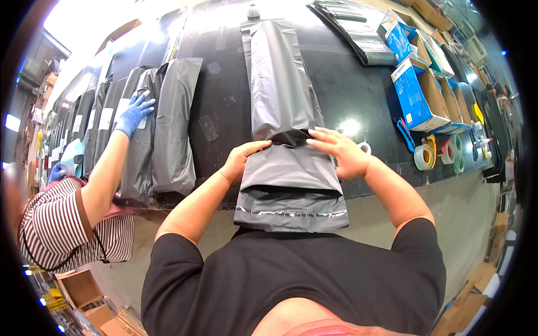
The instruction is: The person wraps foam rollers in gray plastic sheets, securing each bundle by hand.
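A long grey plastic mailing bag [277, 78] lies lengthwise on the black table in front of me. Its near part hangs over the table edge against my body, with a shiny strip across the lower end. Between my hands the plastic gapes, showing a dark inner side. At the left edge of this gap, my left hand [245, 159] has its fingers closed on the bag. My right hand [343, 152] grips the opposite edge, fingertips on the plastic near the dark fold. Whatever fills the bag is hidden.
Several filled grey bags [176, 126] lie side by side at left, where a co-worker's blue-gloved hand [134, 113] touches one. At right are blue cardboard boxes [414, 98], a blue-handled tool [404, 135] and tape rolls [424, 157]. Flat bags [358, 36] lie stacked at the back.
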Demonstrator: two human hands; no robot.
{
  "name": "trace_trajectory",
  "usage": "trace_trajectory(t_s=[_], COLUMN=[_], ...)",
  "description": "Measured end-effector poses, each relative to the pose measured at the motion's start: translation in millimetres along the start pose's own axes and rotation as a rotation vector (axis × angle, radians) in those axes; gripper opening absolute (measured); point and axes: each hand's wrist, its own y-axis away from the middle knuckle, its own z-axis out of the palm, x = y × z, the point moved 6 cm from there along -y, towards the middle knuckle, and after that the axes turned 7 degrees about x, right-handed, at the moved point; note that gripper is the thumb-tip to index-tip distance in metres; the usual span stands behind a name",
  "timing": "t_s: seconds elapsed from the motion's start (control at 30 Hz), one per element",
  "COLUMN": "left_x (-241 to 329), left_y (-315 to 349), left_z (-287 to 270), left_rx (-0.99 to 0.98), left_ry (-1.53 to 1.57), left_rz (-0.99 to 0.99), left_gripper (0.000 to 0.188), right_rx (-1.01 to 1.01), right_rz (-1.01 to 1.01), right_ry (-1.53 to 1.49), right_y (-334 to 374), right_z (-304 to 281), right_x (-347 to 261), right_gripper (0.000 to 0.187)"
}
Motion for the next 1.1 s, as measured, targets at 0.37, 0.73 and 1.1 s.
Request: trace_trajectory(t_s=[0.37,0.73,1.1], left_x=[29.9,70.7,84.1], left_y=[-29.9,-119.1,-153.7], left_z=[-26.7,-48.9,-4.6], left_rx=[0.122,0.880,0.522], left_ry=[0.006,-0.635,-0.851], left_rz=[0.340,0.312,0.675], left_gripper=[0.025,0.039,0.066], right_rx=[0.426,0.784,0.494], right_rz=[0.475,0.893,0.818], right_ry=[-0.980,-0.451,0.123], right_y=[-30.5,-125.9,-181.4], right_z=[12.7,17.9,27.2], right_x=[57.4,170.7,130.0], right_gripper=[0.018,0.044,0.064])
